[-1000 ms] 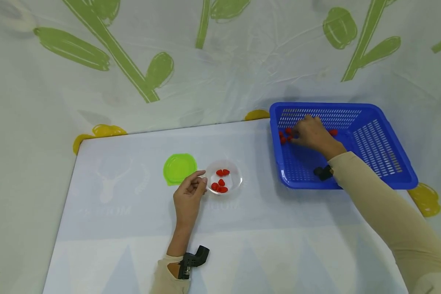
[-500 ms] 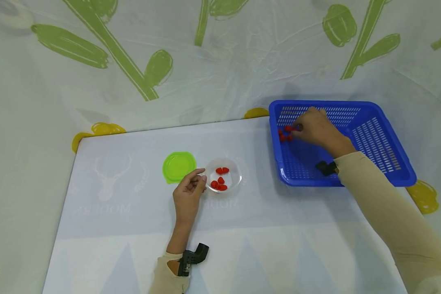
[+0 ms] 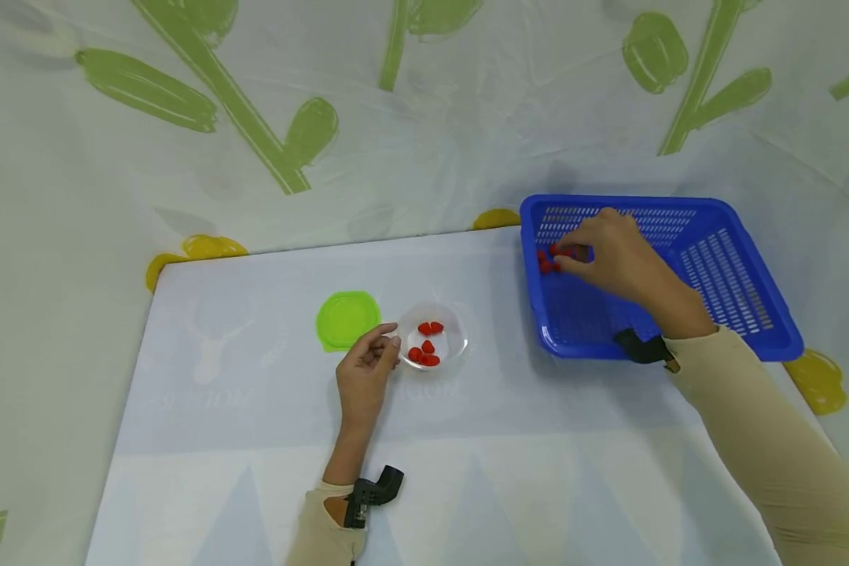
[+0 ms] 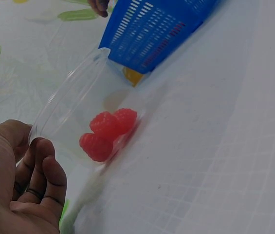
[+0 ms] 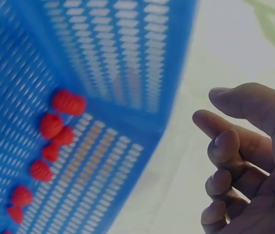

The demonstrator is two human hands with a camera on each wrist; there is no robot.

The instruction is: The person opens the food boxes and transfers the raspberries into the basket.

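Note:
A clear plastic bowl (image 3: 453, 346) with several red raspberries (image 4: 104, 126) in it stands mid-table. At its left rim is my left hand (image 3: 365, 376), thumb and finger pinching the edge, as the left wrist view shows. A light green lid (image 3: 347, 318) lies just behind and left of that hand. My right hand (image 3: 619, 255) hovers over the blue plastic basket (image 3: 764, 351), with thumb and index finger apart and nothing visible between them. Several raspberries (image 5: 52, 126) lie along the basket's bottom edge; the right hand hides some of them in the head view.
The basket stands at the table's back right, its high slotted walls around the right hand. White cloth (image 3: 269, 495) covers the table. A pale curtain with green leaf prints (image 3: 148, 90) hangs directly behind the back edge.
My right hand has drawn slightly to the right and its thumb and fingers have spread apart above the raspberries. My left hand stays at the bowl's rim.

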